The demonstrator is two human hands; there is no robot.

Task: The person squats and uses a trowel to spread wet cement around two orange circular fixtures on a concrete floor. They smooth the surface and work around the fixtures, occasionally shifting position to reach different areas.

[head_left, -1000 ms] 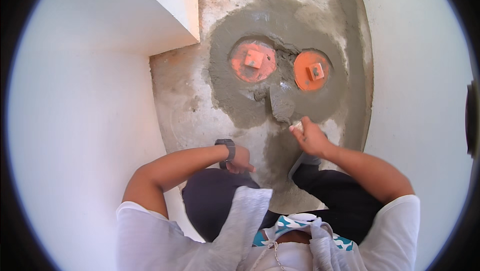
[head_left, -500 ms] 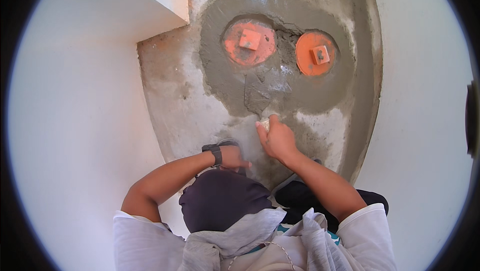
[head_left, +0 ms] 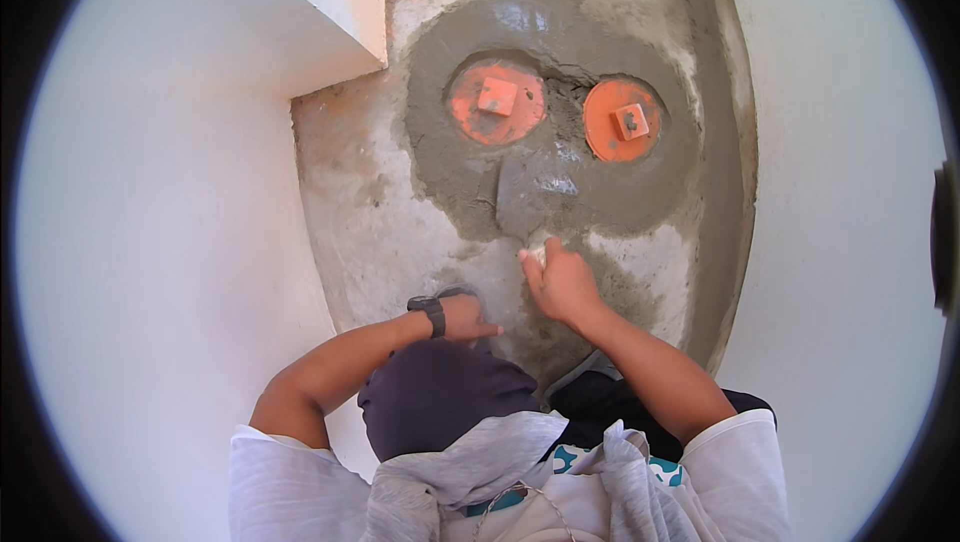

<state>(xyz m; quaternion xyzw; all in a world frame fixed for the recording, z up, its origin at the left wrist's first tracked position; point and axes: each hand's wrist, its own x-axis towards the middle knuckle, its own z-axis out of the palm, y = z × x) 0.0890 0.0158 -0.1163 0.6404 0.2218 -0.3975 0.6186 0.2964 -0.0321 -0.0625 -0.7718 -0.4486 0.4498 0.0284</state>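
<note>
My right hand (head_left: 565, 287) is closed around the pale handle of a trowel (head_left: 520, 197), its blade lying flat on wet grey cement (head_left: 440, 167). The blade is smeared with cement and hard to tell from it. Beyond the blade, two round orange caps with square raised knobs are set into the cement: a left cap (head_left: 517, 117) and a right cap (head_left: 605, 142). Near my knee, my left hand (head_left: 465, 319), with a black watch (head_left: 430, 314) on the wrist, is apart from the cement. One digit points right; its other fingers are partly hidden, and no held object shows.
White walls (head_left: 180, 192) rise on the left and right (head_left: 840, 242), and a white block corner (head_left: 345, 27) juts in at the upper left. A grey cement band (head_left: 725, 142) curves along the right wall. Patchy concrete floor (head_left: 350, 212) surrounds the wet cement.
The trowel blade lies flatter and smoother-looking on the cement below the caps. My right hand has shifted slightly right and nearer. The view has tilted a little; my left hand stays about where it was.
</note>
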